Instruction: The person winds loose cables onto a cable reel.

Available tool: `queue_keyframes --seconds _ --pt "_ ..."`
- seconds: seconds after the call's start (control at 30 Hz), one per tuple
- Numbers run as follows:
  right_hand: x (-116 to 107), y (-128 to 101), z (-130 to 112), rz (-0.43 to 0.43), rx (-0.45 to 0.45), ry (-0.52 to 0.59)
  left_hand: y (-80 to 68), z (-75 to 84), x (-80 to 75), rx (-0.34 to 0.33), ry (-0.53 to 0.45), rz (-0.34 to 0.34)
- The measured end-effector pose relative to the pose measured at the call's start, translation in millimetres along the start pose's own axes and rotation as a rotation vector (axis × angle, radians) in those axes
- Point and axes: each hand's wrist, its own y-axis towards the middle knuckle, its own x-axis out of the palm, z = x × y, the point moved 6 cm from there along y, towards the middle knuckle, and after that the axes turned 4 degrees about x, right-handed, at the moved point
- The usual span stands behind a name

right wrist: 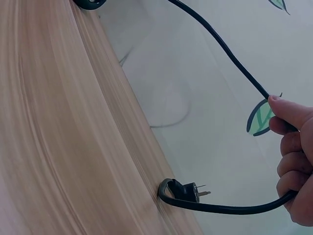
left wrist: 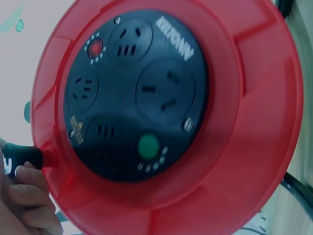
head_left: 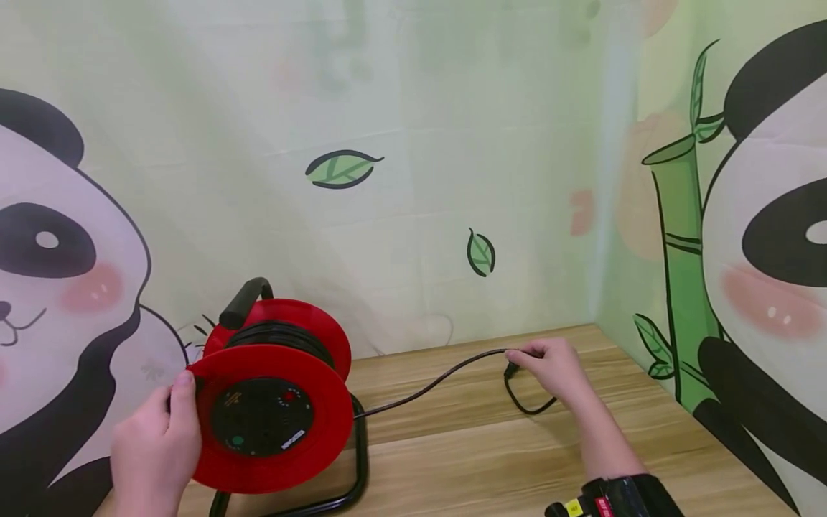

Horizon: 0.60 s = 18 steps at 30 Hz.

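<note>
Two hands at a red cable reel on a wooden bench.

The left hand (head_left: 155,449) curls its fingers around the reel's small crank knob (left wrist: 22,159); the cable reel (head_left: 274,402) stands at the bench's (head_left: 491,459) left edge. The right hand (head_left: 554,370) pinches the black cable (head_left: 426,388) near the back edge, with its plug (right wrist: 188,191) looped beneath the fingers.

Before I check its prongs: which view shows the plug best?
The right wrist view: the plug lies on the table, prongs visible. The head view shows it small under the right hand; the left wrist view misses it.
</note>
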Motion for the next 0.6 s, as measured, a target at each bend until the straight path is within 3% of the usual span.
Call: queue_keyframes --seconds 0.23,0.47,0.6 --pt "8.2 -1.8 -9.8 -0.05 -0.014 -0.002 -5.5 19.6 8.4 0.024 0.017 0.033" --pt "18.8 -2.9 -15.7 -0.119 -0.02 0.019 -13.8 40.6 14.2 0.12 0.029 0.119" --pt "23.6 -5.5 -21.2 -0.15 -0.037 0.032 -16.1 49.9 17.0 0.139 -0.004 0.114"
